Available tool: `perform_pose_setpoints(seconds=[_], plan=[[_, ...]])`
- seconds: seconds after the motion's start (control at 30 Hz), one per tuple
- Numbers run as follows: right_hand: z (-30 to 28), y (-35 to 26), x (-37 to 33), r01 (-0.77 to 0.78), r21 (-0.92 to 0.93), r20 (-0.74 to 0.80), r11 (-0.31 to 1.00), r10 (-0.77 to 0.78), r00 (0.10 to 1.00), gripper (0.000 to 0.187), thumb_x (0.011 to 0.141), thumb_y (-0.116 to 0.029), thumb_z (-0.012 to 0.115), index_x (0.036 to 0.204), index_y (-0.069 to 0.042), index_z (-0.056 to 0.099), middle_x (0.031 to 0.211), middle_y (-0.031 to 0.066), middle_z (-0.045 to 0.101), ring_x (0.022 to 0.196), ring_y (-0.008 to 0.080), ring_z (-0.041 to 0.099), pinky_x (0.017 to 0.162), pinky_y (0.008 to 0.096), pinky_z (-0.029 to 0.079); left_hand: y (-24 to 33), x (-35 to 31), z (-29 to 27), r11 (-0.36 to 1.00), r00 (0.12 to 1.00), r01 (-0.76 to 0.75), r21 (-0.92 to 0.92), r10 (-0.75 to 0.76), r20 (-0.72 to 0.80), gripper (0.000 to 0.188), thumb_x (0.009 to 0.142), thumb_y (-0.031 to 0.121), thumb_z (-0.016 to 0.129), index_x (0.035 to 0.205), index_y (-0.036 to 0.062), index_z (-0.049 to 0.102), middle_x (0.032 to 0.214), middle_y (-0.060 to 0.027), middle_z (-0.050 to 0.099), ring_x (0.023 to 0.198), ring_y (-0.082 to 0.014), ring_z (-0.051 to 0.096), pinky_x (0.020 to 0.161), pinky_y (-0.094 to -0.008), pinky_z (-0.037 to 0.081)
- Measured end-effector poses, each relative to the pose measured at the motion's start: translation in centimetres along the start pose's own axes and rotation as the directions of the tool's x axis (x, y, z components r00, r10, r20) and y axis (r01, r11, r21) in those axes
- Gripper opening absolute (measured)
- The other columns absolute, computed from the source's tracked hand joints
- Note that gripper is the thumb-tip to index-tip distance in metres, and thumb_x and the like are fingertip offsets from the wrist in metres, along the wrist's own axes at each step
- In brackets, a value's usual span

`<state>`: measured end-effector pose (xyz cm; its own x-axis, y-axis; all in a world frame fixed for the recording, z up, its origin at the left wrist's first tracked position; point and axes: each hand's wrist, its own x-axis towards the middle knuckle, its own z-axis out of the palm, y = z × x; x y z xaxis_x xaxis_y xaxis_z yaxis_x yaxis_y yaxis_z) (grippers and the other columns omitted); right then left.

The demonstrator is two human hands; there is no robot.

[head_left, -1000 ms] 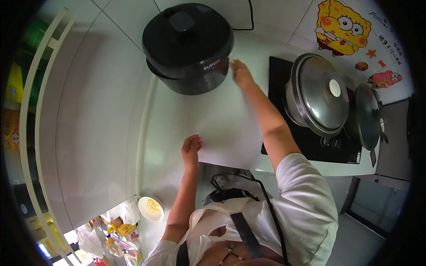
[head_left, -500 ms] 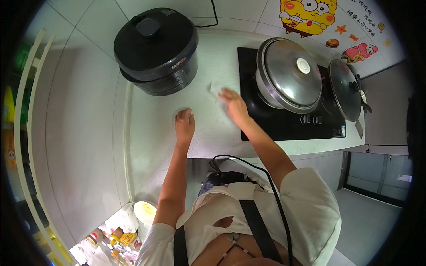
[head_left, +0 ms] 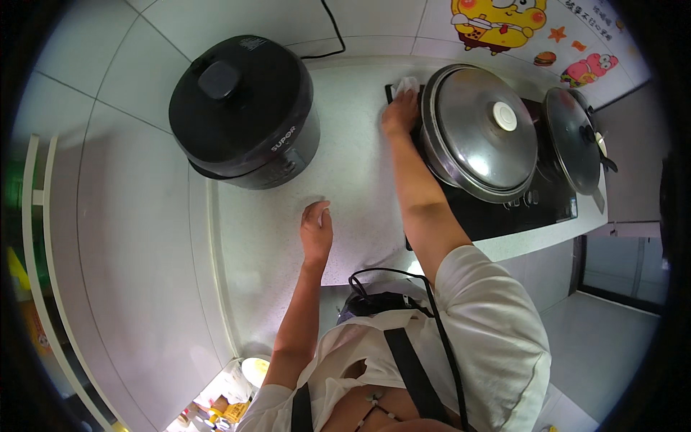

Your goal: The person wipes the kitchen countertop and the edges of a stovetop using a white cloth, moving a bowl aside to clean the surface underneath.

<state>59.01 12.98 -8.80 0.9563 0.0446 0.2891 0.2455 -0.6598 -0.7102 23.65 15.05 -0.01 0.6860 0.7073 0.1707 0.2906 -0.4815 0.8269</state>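
My right hand (head_left: 402,114) is closed on a crumpled white wipe (head_left: 407,84), either paper or thin cloth. It presses the wipe at the far left corner of the black cooktop (head_left: 479,222), left of a large lidded steel pot (head_left: 471,133). Nearer to me, my left hand (head_left: 317,232) is at the pale countertop (head_left: 360,173), fingers loosely curled and thumb apart, with nothing visible in it. Whether it touches the surface I cannot tell.
A black electric pressure cooker (head_left: 245,108) stands at the back left, its cord (head_left: 338,36) running along the wall. On the cooktop's right sits a pan with a dark lid (head_left: 572,140). Bottles and packages fill the lower left. A black cable (head_left: 439,302) hangs before my body.
My right hand has carried the wipe from the countertop away from me and rightward to the cooktop's far left corner. My left hand remains near the counter's middle. The view has shifted slightly.
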Motion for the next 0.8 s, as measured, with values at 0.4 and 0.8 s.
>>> perform_pose_setpoints(seconds=[0.4,0.8], plan=[[-9.1,-3.2,-11.1,0.325,-0.385,0.215,0.864,-0.259,0.942,0.043,0.085,-0.008,0.042,0.127,0.004,0.043,0.135,0.0207,0.038,0.128,0.0338,0.032,0.108,0.0418,0.024,2.5,-3.5,-2.1,0.992,0.998,-0.003,-0.126,-0.005,-0.056,0.015,0.089,0.004,0.051,0.097,0.0021,0.063,0.094,-0.0064,0.063,0.082,-0.0143,0.058,0.067,-0.0258,0.046],[-18.9,3.0,-16.7,0.44,-0.184,0.281,0.879,-0.382,0.88,0.045,0.078,-0.004,0.058,0.122,-0.005,0.051,0.128,0.0169,0.048,0.123,0.0305,0.042,0.105,0.0369,0.033,2.5,-8.9,-2.9,0.991,0.999,-0.009,-0.135,0.003,-0.043,0.014,0.088,0.006,0.052,0.096,0.001,0.064,0.092,-0.0083,0.065,0.08,-0.0151,0.06,0.071,-0.0269,0.047]])
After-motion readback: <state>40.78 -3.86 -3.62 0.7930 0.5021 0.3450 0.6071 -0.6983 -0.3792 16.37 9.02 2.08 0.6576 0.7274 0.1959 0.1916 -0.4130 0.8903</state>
